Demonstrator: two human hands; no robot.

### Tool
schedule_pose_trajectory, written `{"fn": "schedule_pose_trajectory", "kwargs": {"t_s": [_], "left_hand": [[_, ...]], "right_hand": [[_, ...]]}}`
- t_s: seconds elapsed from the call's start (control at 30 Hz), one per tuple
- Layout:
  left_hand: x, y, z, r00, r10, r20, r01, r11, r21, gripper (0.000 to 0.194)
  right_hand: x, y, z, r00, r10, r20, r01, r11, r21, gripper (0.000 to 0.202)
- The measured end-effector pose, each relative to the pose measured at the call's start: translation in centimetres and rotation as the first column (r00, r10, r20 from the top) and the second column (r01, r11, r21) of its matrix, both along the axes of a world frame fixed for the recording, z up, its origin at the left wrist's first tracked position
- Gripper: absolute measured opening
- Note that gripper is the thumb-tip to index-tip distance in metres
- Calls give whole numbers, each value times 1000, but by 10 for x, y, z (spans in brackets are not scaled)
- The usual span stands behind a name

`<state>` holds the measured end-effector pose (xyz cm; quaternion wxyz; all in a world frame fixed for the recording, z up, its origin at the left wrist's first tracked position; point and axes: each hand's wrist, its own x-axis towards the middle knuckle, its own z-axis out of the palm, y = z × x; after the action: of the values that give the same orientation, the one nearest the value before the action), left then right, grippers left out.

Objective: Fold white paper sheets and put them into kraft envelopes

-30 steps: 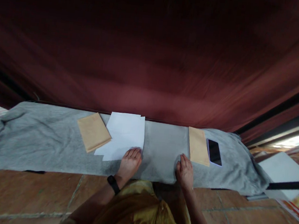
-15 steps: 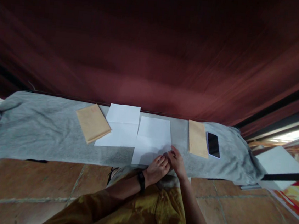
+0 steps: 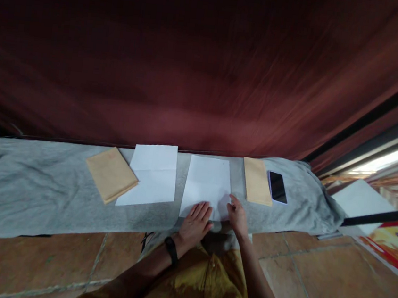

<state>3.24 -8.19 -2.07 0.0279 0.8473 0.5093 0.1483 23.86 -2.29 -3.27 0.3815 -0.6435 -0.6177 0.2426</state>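
Directly before me a creased white sheet (image 3: 207, 180) lies on the grey cloth. My left hand (image 3: 196, 222), with a black band on its wrist, rests flat on the sheet's near edge, fingers stretched out. At the sheet's near right edge my right hand (image 3: 236, 214) is closed, thumb and fingertips together; whether they pinch the paper is too small to tell. To the left lies a second white sheet (image 3: 155, 177) with a fold line across it, partly under brown envelopes (image 3: 111, 173). More brown envelopes (image 3: 257, 181) lie to the right.
A phone (image 3: 278, 187) lies beside the right envelopes. Grey cloth (image 3: 49, 185) covers the long narrow surface, with a dark red curtain (image 3: 191, 86) behind it. At the right are a black bar (image 3: 380, 218), a pale board (image 3: 362, 201) and a red-yellow package (image 3: 395, 241).
My left hand has moved left, away from my right hand, and now lies flat on the sheet. My right hand stays by its right edge. The view has shifted slightly.
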Motion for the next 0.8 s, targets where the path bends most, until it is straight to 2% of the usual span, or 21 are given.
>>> {"fn": "schedule_pose_trajectory", "kwargs": {"t_s": [0.17,0.27,0.3,0.4,0.53,0.63,0.8], "left_hand": [[1,3,0,999,32,16,-32,999,-4,50],[1,13,1,995,95,13,-95,995,10,52],[1,17,1,994,110,9,-110,994,18,53],[3,31,-2,990,141,-22,-141,990,24,57],[4,43,-8,984,163,-72,-163,987,15,59],[0,44,-8,975,208,-80,-208,978,8,59],[-10,42,-6,943,332,-33,-330,943,42,59]], "right_hand": [[-4,-3,5,981,-17,195,-3,995,98,42],[-21,-7,13,970,-9,245,-35,983,178,43],[-30,-7,15,972,25,234,-70,980,187,44],[-62,-3,19,951,229,207,-262,954,145,48],[-90,5,15,895,321,310,-372,921,120,51],[-88,7,8,860,281,426,-356,928,107,50],[-63,6,-3,822,167,544,-272,955,118,54]]}}
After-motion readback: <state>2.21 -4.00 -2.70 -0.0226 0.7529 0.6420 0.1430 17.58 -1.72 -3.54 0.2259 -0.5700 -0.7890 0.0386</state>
